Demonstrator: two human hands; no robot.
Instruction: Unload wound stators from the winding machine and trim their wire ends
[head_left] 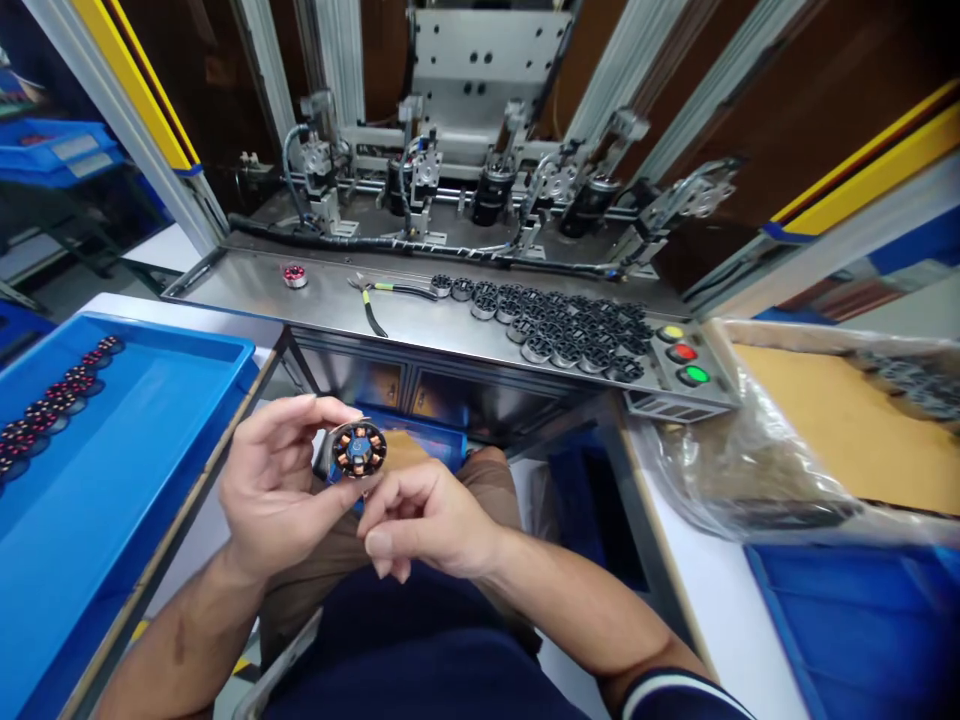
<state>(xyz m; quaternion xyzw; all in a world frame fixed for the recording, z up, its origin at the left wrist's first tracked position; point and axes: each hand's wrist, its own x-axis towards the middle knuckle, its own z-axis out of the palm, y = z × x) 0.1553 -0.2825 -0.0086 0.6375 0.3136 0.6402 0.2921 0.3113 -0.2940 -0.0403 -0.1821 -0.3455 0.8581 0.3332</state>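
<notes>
My left hand (281,490) grips a round motor stator (360,447) by its rim, between thumb and fingers. The stator's face, with copper windings around a dark blue centre, is turned up toward me. Just below and to the right of it is my right hand (427,525), its fingers curled and pressed together close to the stator's lower edge. Whatever those fingertips hold, perhaps a thin wire, is too small to make out. On the metal bench (420,325) ahead lie cutting pliers (375,292) with green-and-black handles, and a single red-wound stator (295,276).
Several black round motor parts (562,320) cover the bench's right half, beside yellow, red and green buttons (682,353). A blue tray (150,420) with red-and-black stators stands left. At right is a plastic-lined box (825,420) with more parts. Machine fixtures (495,185) rise behind.
</notes>
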